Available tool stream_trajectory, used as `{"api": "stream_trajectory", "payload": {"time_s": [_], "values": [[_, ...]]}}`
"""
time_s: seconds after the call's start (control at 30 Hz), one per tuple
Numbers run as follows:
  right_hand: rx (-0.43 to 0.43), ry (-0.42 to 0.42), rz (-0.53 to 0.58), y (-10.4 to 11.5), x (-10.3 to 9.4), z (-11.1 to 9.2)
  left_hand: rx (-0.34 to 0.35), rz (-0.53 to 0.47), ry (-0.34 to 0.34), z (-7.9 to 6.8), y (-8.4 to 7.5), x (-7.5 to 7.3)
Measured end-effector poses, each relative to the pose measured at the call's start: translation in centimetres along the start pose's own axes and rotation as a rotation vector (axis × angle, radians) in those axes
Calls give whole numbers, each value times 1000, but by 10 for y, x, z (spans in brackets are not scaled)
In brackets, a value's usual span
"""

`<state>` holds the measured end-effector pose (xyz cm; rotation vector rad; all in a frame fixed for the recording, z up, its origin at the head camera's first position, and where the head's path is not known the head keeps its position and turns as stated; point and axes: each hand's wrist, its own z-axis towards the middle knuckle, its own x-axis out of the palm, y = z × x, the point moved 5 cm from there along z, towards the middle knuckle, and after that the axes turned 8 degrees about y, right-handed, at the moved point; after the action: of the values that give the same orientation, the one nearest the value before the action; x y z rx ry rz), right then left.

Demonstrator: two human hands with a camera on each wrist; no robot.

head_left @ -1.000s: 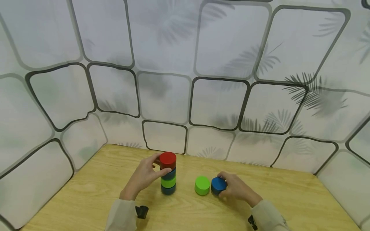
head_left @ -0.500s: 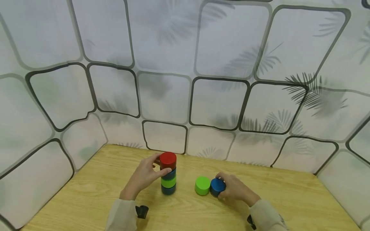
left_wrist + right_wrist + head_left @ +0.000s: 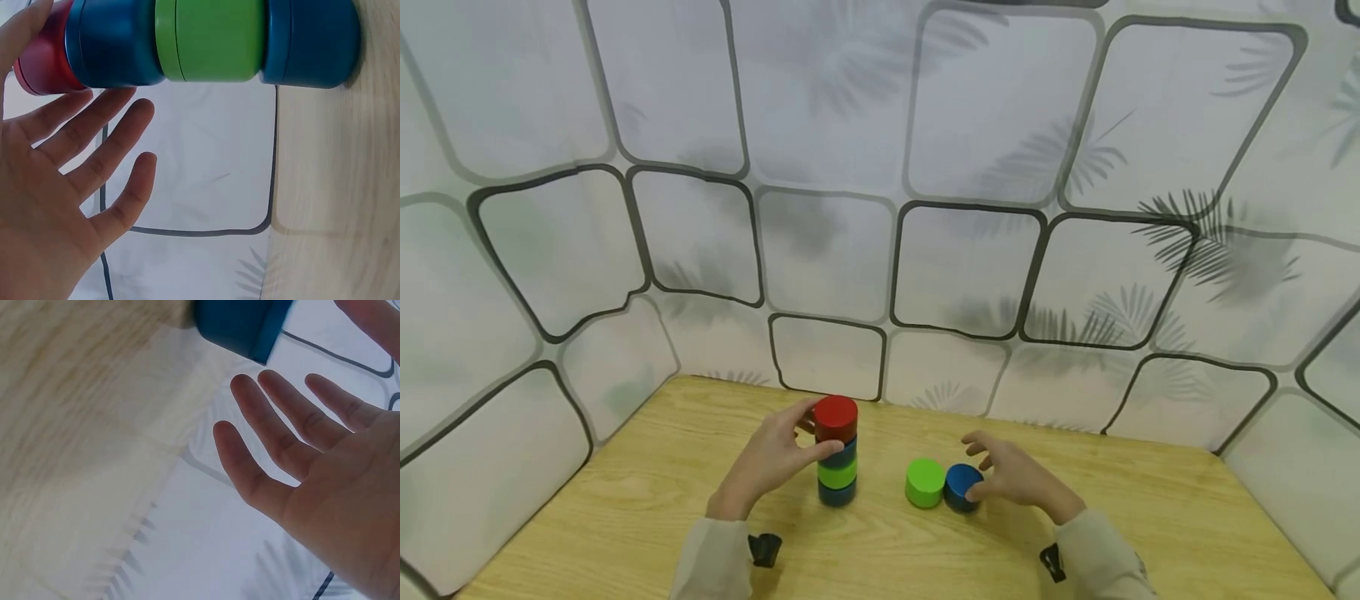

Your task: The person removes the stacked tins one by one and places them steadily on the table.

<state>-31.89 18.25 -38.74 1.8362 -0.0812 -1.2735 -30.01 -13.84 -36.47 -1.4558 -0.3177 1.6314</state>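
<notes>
Four-high would be a count, so I say a stack of several round lidded tins stands at centre: a red tin (image 3: pixel 836 419) on top, then a blue tin (image 3: pixel 115 40), a green tin (image 3: pixel 212 40) and another blue tin (image 3: pixel 312 44) at the bottom. My left hand (image 3: pixel 772 458) holds the red tin between thumb and fingers, fingertips along the side of the stack. To the right, a loose green tin (image 3: pixel 925 482) and a loose blue tin (image 3: pixel 961 487) stand side by side. My right hand (image 3: pixel 1018 475) is at the loose blue tin, fingers spread and lifted off its far side, thumb overlapping its near edge.
The tins stand on a light wooden table (image 3: pixel 880 558). Behind and beside it rises a pale patterned curtain (image 3: pixel 827 250) with dark outlines and leaf prints. Dark clips or straps show at both wrists.
My right hand first slid the loose blue tin left against the green one, then its fingers spread and let go. My left hand and the stack have hardly moved.
</notes>
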Motion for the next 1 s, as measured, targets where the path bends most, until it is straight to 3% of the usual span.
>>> {"api": "stream_trajectory", "payload": {"time_s": [0.3,0.67,1.0], "values": [[-53,-62,19,6,-10,-2,-29,-30,63,-2,10,6],[-60,-118,29,11,-20,-3,-48,-32,118,1,17,12],[-67,-143,9,25,-20,4,-41,-10,125,1,16,13]]}}
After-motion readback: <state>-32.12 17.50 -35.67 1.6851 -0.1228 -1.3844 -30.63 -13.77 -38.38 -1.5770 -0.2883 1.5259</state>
